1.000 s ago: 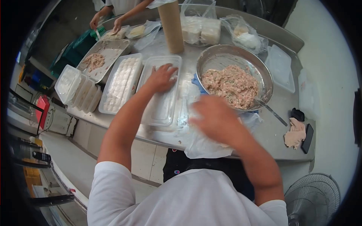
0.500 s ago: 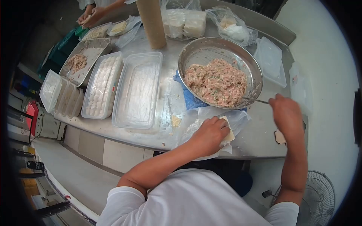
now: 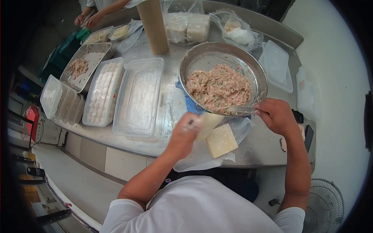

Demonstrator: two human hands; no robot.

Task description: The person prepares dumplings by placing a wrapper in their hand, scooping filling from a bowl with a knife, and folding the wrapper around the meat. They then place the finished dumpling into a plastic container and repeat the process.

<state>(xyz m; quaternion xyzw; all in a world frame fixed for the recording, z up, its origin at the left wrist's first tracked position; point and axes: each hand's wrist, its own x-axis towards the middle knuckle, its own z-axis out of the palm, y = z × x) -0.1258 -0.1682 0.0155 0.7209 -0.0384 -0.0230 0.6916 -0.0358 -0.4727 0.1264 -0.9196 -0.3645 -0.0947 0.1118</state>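
The left hand (image 3: 186, 134) has raised a thin, pale-yellow square dough sheet (image 3: 210, 122), seemingly edge-pinched; likely limp, best edge-held. The right hand (image 3: 276, 116) grips a long metal spatula (image 3: 238, 109).

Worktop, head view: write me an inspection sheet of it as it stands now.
Surface: metal table, whitish smears.
Job's things: bowl of minced mixture; stack of square sheets on plastic film.
Clutter: cardboard tube, bagged blocks, lidded container of white pieces.
Hands: left, motion-blurred, holds a pale sheet; right grips a metal spatula at the bowl's near rim.
Cables: nothing seen on the table.
Surroundings: fan at right, co-worker's hands far left.
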